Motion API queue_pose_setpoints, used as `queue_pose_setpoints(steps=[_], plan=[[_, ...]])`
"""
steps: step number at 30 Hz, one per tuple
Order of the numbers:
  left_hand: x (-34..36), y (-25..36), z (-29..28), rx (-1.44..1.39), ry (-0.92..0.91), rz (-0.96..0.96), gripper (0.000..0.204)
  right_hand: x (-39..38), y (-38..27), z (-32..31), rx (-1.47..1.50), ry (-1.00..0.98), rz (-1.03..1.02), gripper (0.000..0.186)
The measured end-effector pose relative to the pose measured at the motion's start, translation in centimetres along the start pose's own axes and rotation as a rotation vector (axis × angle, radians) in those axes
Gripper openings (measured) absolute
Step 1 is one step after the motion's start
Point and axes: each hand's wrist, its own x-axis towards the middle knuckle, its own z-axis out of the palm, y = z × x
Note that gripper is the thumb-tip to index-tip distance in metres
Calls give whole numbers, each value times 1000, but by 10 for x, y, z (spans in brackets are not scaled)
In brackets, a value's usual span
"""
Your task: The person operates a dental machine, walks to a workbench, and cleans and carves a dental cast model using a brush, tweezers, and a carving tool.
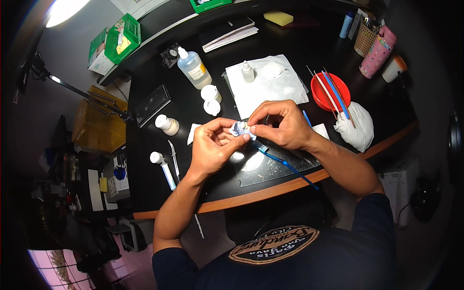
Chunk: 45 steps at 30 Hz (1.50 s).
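Above the front part of the desk, my left hand grips a small pale blue-and-white dental cast between thumb and fingers. My right hand is closed at the cast's right side, thumb and fingertips pinched on it. Whether a separate small piece sits in that pinch is too small to tell. Just below the hands lies a blue toothbrush, slanting toward the desk's front edge. Under it is a shiny clear sheet.
White paper bears a small dropper bottle. A red bowl with slim tools and a white bag stand right. At left are a squeeze bottle, an open white jar, a capped jar and a lamp arm.
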Motion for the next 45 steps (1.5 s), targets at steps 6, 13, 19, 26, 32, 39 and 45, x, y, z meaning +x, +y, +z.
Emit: queue_pose_setpoints(steps=[6, 13, 19, 26, 32, 39, 45], plan=[[1, 4, 0, -60, -3, -5, 21, 0, -3, -3, 13, -36, -50, 15], [2, 3, -3, -235, 8, -123, 20, -1, -6, 1, 35, -99, -38, 34], [1, 8, 4, -161, -21, 14, 34, -1, -5, -1, 124, -78, -1, 33], [3, 1, 5, -60, -43, 104, 36, -1, -2, -3, 94, -97, -47, 30], [1, 1, 4, 32, -21, 141, 31, -1, -5, -2, 94, -101, -6, 29], [1, 0, 4, 75, 4, 162, 27, -2, -6, -2, 87, -78, -3, 29], [2, -4, 1, 107, 14, 182, 25, 0, -2, -2, 72, -80, 0, 28]])
